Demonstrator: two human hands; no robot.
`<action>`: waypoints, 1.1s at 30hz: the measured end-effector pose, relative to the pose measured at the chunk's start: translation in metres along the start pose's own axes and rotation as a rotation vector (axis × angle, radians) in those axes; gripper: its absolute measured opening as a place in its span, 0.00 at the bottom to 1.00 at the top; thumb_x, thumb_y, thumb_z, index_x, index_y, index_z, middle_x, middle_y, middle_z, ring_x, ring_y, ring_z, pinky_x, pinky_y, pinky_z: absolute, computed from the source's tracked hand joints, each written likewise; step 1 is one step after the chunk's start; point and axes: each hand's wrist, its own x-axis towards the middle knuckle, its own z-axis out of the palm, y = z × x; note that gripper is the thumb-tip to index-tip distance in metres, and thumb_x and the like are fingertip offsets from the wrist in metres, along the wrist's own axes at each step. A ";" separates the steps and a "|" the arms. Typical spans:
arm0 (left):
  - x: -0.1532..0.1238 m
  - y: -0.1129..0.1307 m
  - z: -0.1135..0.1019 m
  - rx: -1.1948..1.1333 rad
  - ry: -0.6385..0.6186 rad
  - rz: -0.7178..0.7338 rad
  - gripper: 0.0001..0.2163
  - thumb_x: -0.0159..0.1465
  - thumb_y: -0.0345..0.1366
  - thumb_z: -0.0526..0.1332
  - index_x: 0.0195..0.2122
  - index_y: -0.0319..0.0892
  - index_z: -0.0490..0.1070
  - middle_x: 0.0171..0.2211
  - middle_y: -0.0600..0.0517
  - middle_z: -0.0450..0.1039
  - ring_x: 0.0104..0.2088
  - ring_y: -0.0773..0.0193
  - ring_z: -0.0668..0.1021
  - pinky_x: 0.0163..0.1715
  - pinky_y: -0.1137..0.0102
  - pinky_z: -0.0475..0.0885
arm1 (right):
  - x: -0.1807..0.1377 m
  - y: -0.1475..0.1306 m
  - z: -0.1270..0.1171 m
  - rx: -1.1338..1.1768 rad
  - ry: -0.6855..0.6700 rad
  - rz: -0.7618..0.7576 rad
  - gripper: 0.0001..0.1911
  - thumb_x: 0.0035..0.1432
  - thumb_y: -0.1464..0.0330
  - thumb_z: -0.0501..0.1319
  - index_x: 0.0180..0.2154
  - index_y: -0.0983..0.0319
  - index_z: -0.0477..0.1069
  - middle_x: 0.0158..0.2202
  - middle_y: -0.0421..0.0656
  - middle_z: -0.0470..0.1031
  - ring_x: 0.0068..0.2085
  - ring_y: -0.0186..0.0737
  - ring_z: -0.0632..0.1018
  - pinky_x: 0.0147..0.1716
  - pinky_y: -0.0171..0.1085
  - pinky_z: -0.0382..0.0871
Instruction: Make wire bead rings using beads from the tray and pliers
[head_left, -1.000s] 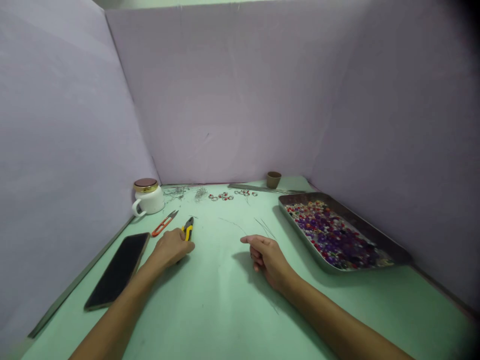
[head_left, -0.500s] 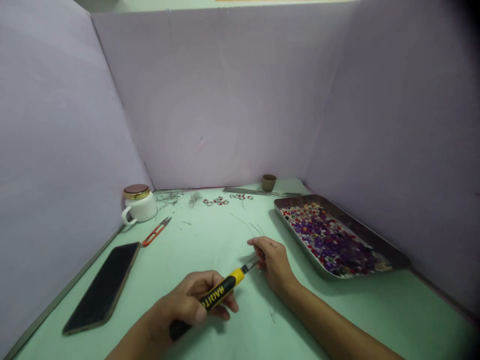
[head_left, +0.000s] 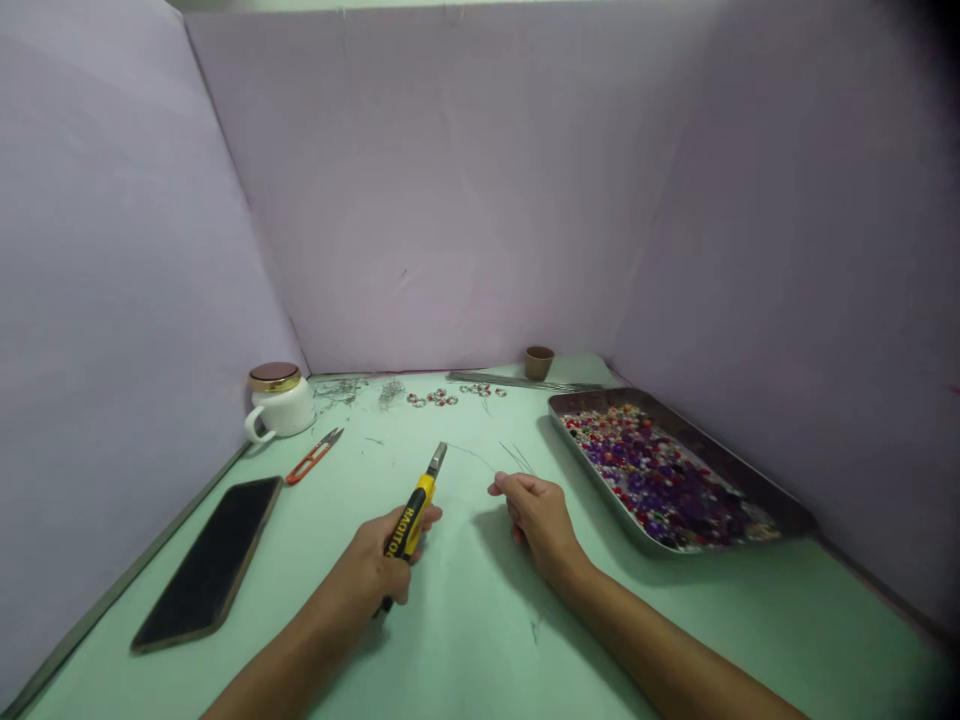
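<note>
My left hand [head_left: 371, 565] is closed around the black-and-yellow handle of a utility knife [head_left: 412, 518], its metal tip pointing up and away from me. From near that tip a thin wire [head_left: 472, 453] curves across to my right hand [head_left: 541, 515], where thumb and fingers pinch its end. Whether the tip touches the wire, I cannot tell. More short wires [head_left: 516, 458] lie just beyond my right hand. Beyond both hands, several small rings of red and clear beads [head_left: 435, 398] rest on the green tabletop [head_left: 450, 640].
To the right stands a metal tray [head_left: 615, 510] of mixed beads. Orange thread snips [head_left: 313, 458], a phone [head_left: 210, 565] and a lidded white mug [head_left: 283, 408] are at left. Along the back are wire scraps [head_left: 341, 392], a bundle of straight wires [head_left: 495, 381] and a small brown cup [head_left: 538, 363].
My left hand has swung the knife tip away from my right hand, up and to the left. My right hand stays nearly in place, still pinching.
</note>
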 end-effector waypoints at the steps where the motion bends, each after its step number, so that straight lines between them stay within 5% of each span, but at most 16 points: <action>1: -0.001 0.001 -0.002 0.027 0.002 -0.012 0.30 0.35 0.20 0.52 0.43 0.40 0.69 0.33 0.51 0.68 0.40 0.58 0.67 0.37 0.68 0.61 | -0.001 0.000 0.000 -0.022 0.005 -0.002 0.16 0.47 0.59 0.57 0.23 0.66 0.71 0.11 0.31 0.48 0.12 0.26 0.54 0.09 0.29 0.48; 12: -0.009 0.003 0.006 0.136 -0.052 0.009 0.22 0.36 0.21 0.52 0.35 0.39 0.67 0.21 0.58 0.53 0.23 0.70 0.58 0.23 0.73 0.51 | -0.012 -0.015 0.002 -0.222 0.022 -0.043 0.16 0.49 0.59 0.55 0.23 0.65 0.71 0.10 0.32 0.51 0.12 0.28 0.57 0.13 0.31 0.50; 21: -0.009 0.004 0.009 0.205 -0.052 0.052 0.26 0.39 0.23 0.51 0.43 0.39 0.65 0.27 0.54 0.62 0.31 0.64 0.67 0.30 0.71 0.59 | -0.013 -0.015 0.004 -0.280 -0.011 -0.192 0.16 0.48 0.60 0.55 0.19 0.65 0.70 0.14 0.34 0.52 0.18 0.29 0.56 0.20 0.31 0.52; 33: -0.009 0.006 0.010 0.102 -0.032 0.025 0.28 0.35 0.22 0.51 0.42 0.38 0.66 0.43 0.47 0.65 0.44 0.58 0.67 0.41 0.68 0.63 | -0.013 -0.015 0.004 -0.292 -0.014 -0.171 0.16 0.49 0.59 0.54 0.21 0.65 0.71 0.13 0.33 0.51 0.15 0.28 0.55 0.17 0.31 0.50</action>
